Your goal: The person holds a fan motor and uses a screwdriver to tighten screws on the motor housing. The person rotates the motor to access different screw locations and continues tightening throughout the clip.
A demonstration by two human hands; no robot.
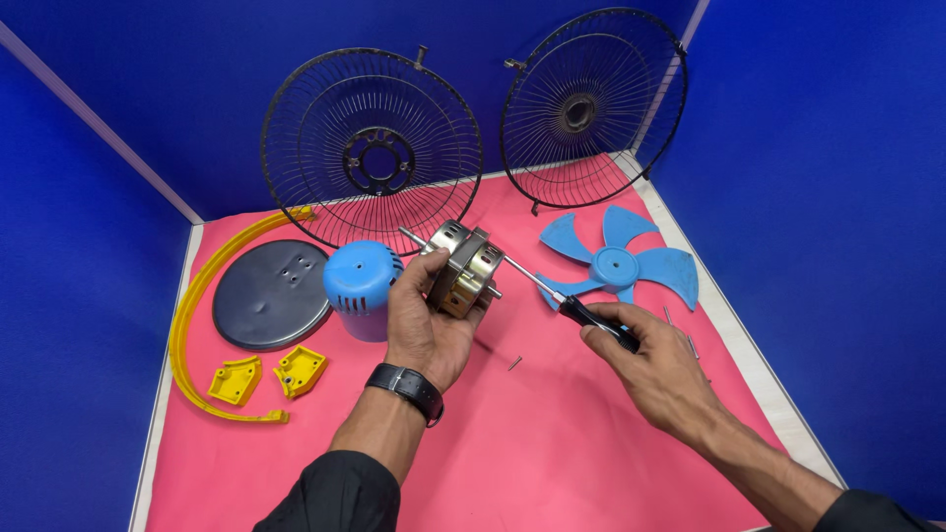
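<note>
A person's left hand point(426, 320), a black watch point(406, 386) at its wrist, grips a squat silver-and-brass metal fan motor point(463, 269) above a pink mat point(552, 433), fingers wrapped round its near side and thumb over the top edge. The right hand point(655, 369) is closed round the black handle of a slim steel-shafted screwdriver point(572, 305), whose tip meets the motor's right face. The screwdriver's long axis runs from the right fist up and left to the motor; the motor's own thin shaft points out the other way — up and left, past the thumb.

Just left of the gripped motor stands a blue plastic motor cover point(361, 288), slotted, its inside hidden from view. Beyond it lie a round dark-grey metal base plate point(271, 294), a curved yellow plastic band point(202, 325) and two small yellow plastic brackets point(266, 374). Behind the hands, two black wire fan guards point(463, 128) lean on the blue wall; the right one's rim is partly lost against the corner. Right of the screwdriver lies a blue five-bladed plastic fan blade point(619, 264). A loose small screw point(514, 364) rests between the wrists — other thin metal bits beside the right hand are too small to make out.
</note>
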